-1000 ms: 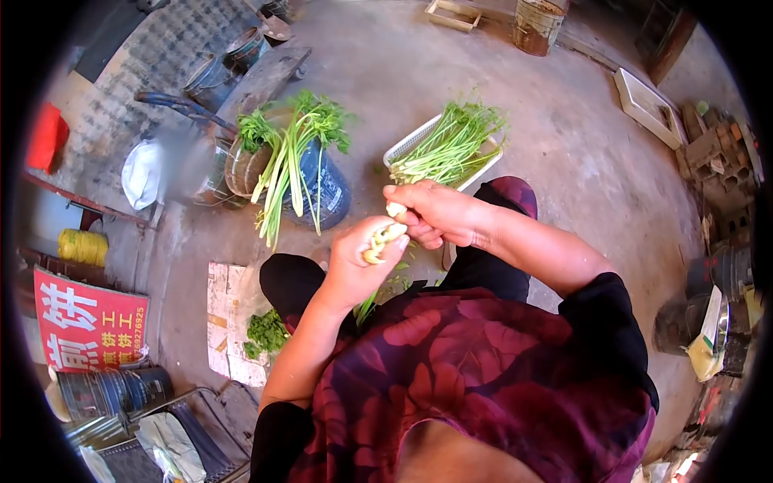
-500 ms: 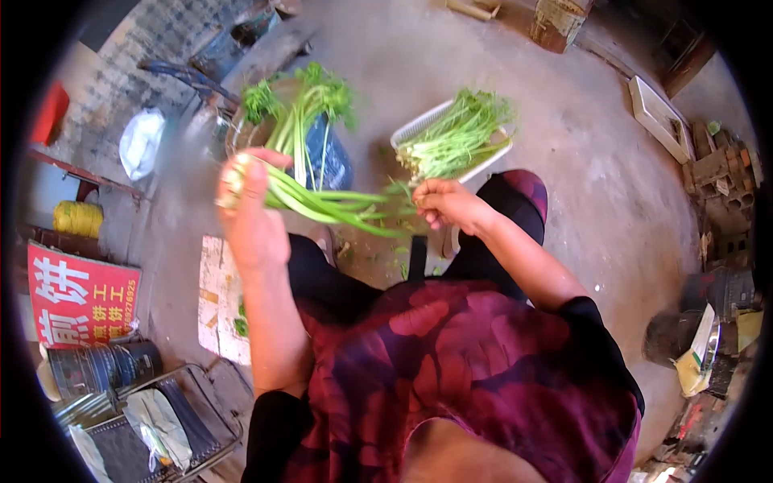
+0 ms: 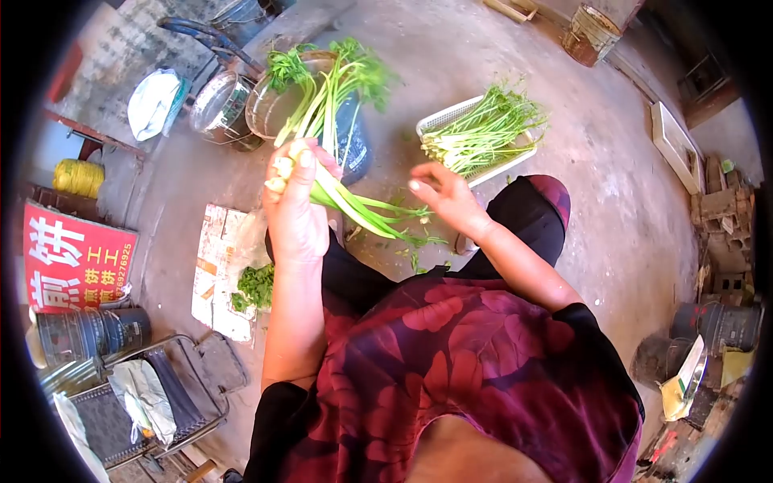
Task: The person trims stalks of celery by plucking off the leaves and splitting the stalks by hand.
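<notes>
My left hand (image 3: 296,205) is wrapped round a bunch of green stalks (image 3: 354,205), its pale root ends showing at the thumb and the stalks pointing right toward the other hand. My right hand (image 3: 452,197) has its fingers apart with nothing in them, just beyond the stalk tips. Leafy celery-like stalks (image 3: 326,101) lie over a blue bucket (image 3: 351,141) behind my left hand. Thin green stems fill a white basket (image 3: 432,121) beyond my right hand.
Green leaves (image 3: 254,287) lie by a worn white board (image 3: 213,266) at the left. A metal bucket (image 3: 221,109) and a white bag (image 3: 153,105) stand farther back. A red sign (image 3: 76,258) is at far left, a rusty bucket (image 3: 590,36) at the back right.
My hands have moved apart from each other. The left one went left with the bunch, now held with its stalks stretching right; the right one has opened its fingers. The view has shifted.
</notes>
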The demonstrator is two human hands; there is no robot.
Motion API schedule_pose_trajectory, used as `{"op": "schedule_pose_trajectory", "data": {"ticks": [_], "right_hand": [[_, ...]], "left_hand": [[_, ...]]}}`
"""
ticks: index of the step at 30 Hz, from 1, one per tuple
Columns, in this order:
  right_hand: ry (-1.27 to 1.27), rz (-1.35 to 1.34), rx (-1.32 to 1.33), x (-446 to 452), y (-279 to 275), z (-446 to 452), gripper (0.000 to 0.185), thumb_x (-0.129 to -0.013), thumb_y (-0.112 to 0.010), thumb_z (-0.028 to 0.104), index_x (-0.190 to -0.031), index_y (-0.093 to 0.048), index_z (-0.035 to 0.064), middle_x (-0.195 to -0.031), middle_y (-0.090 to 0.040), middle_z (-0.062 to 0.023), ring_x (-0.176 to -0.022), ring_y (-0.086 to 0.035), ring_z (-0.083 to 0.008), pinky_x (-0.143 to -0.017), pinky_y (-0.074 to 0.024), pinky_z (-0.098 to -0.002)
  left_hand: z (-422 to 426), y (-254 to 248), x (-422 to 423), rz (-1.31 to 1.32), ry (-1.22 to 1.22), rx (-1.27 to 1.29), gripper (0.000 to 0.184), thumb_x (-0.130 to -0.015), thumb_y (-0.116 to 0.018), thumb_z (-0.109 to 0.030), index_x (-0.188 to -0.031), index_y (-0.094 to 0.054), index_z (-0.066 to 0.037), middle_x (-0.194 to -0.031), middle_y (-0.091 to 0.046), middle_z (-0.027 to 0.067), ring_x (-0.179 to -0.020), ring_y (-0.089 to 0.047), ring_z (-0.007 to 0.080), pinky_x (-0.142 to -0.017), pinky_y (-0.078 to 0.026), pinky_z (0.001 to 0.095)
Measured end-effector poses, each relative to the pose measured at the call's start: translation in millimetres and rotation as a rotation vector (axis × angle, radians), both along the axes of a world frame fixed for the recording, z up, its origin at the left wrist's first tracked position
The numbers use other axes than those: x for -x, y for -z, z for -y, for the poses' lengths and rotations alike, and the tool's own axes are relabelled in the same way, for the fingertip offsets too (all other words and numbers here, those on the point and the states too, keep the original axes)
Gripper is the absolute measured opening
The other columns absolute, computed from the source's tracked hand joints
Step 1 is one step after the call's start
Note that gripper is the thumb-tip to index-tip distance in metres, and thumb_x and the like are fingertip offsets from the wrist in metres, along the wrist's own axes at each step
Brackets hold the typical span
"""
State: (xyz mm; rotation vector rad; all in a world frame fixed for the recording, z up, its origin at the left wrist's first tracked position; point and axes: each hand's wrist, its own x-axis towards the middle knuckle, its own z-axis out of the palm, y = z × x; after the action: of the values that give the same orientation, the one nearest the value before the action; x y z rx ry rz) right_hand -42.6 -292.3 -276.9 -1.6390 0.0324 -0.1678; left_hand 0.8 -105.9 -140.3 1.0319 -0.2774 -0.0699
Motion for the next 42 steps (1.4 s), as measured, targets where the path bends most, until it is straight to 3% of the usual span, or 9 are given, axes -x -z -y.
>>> {"op": "schedule_pose_trajectory", "data": {"ticks": [3,6,9,13,23,26,28,37,42], "right_hand": [[-0.214,0.049,-0.072,14.8,-100.7,-30.2,0.025,-0.079,-0.062,0.019,-0.093,-0.05,0.003,-0.081,-0.052,0.0001,-0.071,-0.049,-0.0062,-0.058,-0.0428,-0.0218],[-0.114,0.249,0.395,9.4,-106.4,-37.9,0.021,-0.076,-0.062,0.019,-0.086,-0.052,0.0035,-0.067,-0.053,-0.0096,-0.059,-0.054,-0.0198,-0.055,-0.0431,-0.0302],[-0.132,0.316,0.199,8.1,-93.2,-37.4,0.017,-0.079,-0.057,0.018,-0.082,-0.049,0.0033,-0.064,-0.054,-0.0105,-0.056,-0.054,-0.0248,-0.052,-0.0413,-0.035],[-0.073,0.121,0.232,18.6,-96.3,-31.0,0.014,-0.087,-0.05,0.017,-0.085,-0.048,0.0031,-0.062,-0.047,0.0018,-0.055,-0.042,-0.0047,-0.047,-0.0349,-0.0229],[0.086,0.288,0.472,36.3,-110.5,-21.9,0.014,-0.083,-0.055,0.013,-0.091,-0.049,0.0027,-0.062,-0.049,-0.001,-0.055,-0.045,-0.0065,-0.049,-0.0371,-0.0221],[0.123,0.329,0.328,32.4,-112.0,-32.7,0.014,-0.078,-0.057,0.012,-0.087,-0.049,0.0049,-0.064,-0.056,-0.0092,-0.054,-0.058,-0.0217,-0.049,-0.0438,-0.0319],[0.061,0.29,0.299,29.6,-113.9,-41.6,0.016,-0.079,-0.058,0.009,-0.091,-0.049,0.0031,-0.064,-0.053,-0.0049,-0.057,-0.052,-0.0112,-0.051,-0.041,-0.0249],[-0.083,0.246,0.363,6.5,-101.4,-47.9,0.068,-0.068,-0.064,0.013,-0.126,-0.031,0.0033,-0.108,-0.049,-0.0202,-0.102,-0.048,-0.0337,-0.084,-0.0391,-0.0392],[0.025,0.2,0.432,-14.1,-78.7,-52.7,0.087,-0.067,-0.06,0.009,-0.133,-0.004,0.0043,-0.104,-0.051,-0.0208,-0.091,-0.052,-0.0387,-0.077,-0.0416,-0.0423]], "left_hand": [[13.0,10.4,4.1,-0.068,0.001,-0.023,0.028,-0.083,-0.056,-0.017,-0.103,-0.049,0.001,-0.076,-0.055,0.0053,-0.068,-0.052,0.0131,-0.064,-0.044,0.0243],[23.2,13.5,11.6,-0.145,0.0,-0.021,0.027,-0.081,-0.058,-0.016,-0.103,-0.05,-0.001,-0.078,-0.054,0.0038,-0.068,-0.052,0.0121,-0.064,-0.044,0.0242],[22.1,15.8,12.5,-0.109,-0.046,-0.073,0.019,-0.08,-0.059,-0.012,-0.094,-0.051,-0.003,-0.078,-0.053,0.002,-0.068,-0.05,0.0094,-0.063,-0.042,0.0219],[17.4,23.9,13.4,-0.049,-0.041,-0.184,0.015,-0.079,-0.061,-0.009,-0.088,-0.05,-0.004,-0.075,-0.053,0.0002,-0.063,-0.048,0.0063,-0.057,-0.04,0.0192],[-8.3,7.0,-5.8,-0.195,-0.201,-0.044,0.016,-0.08,-0.06,-0.017,-0.074,-0.05,-0.007,-0.059,-0.047,0.0005,-0.051,-0.045,0.01,-0.047,-0.039,0.0232],[-6.0,3.7,0.4,-0.164,-0.082,-0.041,0.014,-0.078,-0.061,-0.013,-0.074,-0.05,-0.008,-0.063,-0.05,0.0007,-0.053,-0.048,0.0094,-0.048,-0.041,0.0231],[14.7,8.8,12.6,-0.142,-0.115,-0.04,0.013,-0.076,-0.063,-0.008,-0.077,-0.051,-0.008,-0.067,-0.051,-0.0002,-0.054,-0.048,0.0088,-0.05,-0.042,0.0222],[22.7,10.6,5.1,-0.025,-0.101,-0.007,0.014,-0.076,-0.053,0.004,-0.084,-0.045,-0.004,-0.076,-0.052,0.0042,-0.069,-0.052,0.0118,-0.068,-0.044,0.0236],[49.9,24.0,10.9,0.007,-0.106,-0.04,0.016,-0.075,-0.051,0.007,-0.086,-0.044,-0.004,-0.078,-0.052,0.0059,-0.07,-0.052,0.0119,-0.069,-0.043,0.0241]]}}
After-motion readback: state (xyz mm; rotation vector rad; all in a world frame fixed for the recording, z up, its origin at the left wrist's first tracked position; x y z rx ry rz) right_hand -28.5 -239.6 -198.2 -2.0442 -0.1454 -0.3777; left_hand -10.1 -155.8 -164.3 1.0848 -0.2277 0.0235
